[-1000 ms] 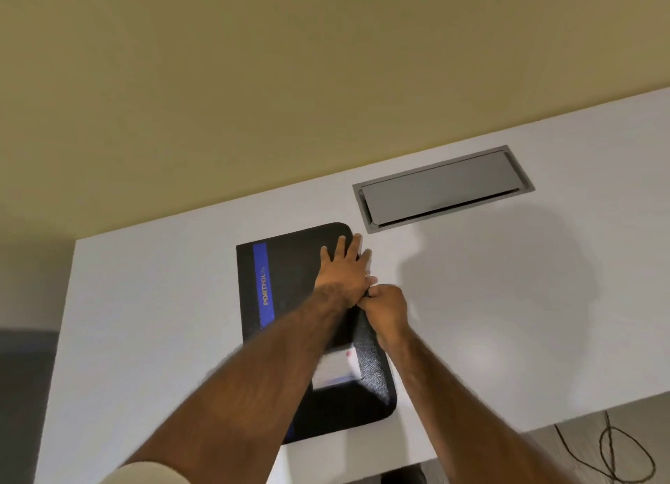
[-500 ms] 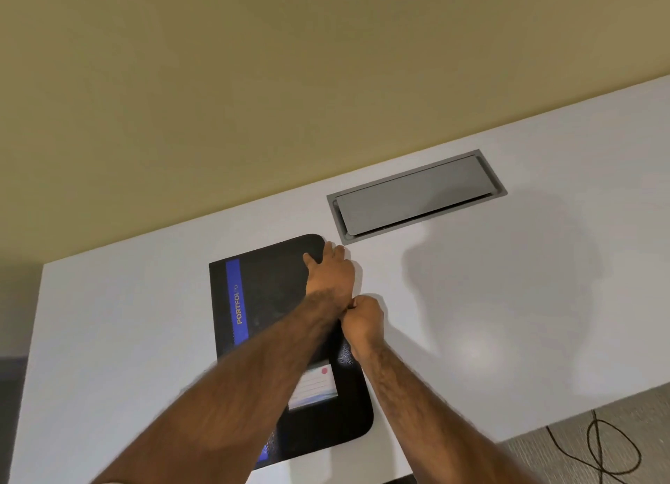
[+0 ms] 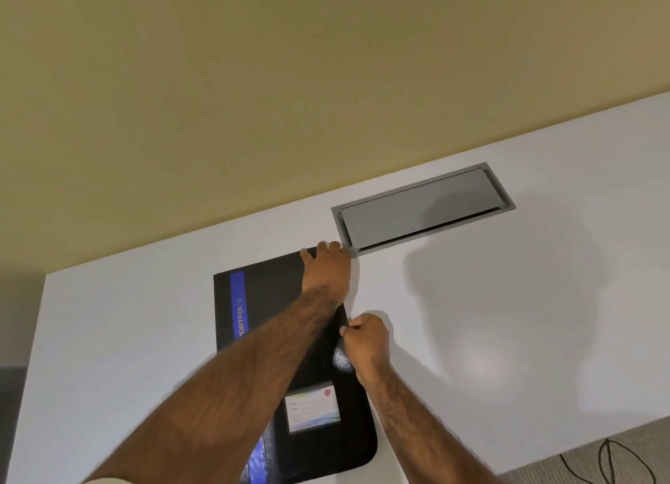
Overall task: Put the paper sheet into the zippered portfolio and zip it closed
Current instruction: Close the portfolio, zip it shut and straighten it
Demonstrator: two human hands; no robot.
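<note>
Head view | black zippered portfolio (image 3: 275,302) flat on white desk (image 3: 507,320) | left hand (image 3: 328,268) spread, pressing far corner | right hand (image 3: 366,340) fisted, pinching at right edge

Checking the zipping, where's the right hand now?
Head view: the right hand pinches at the portfolio's right edge, midway along, below the left hand.

The portfolio (image 3: 268,302) lies on the table (image 3: 507,320), the hatch (image 3: 420,208) behind it to the right.
</note>
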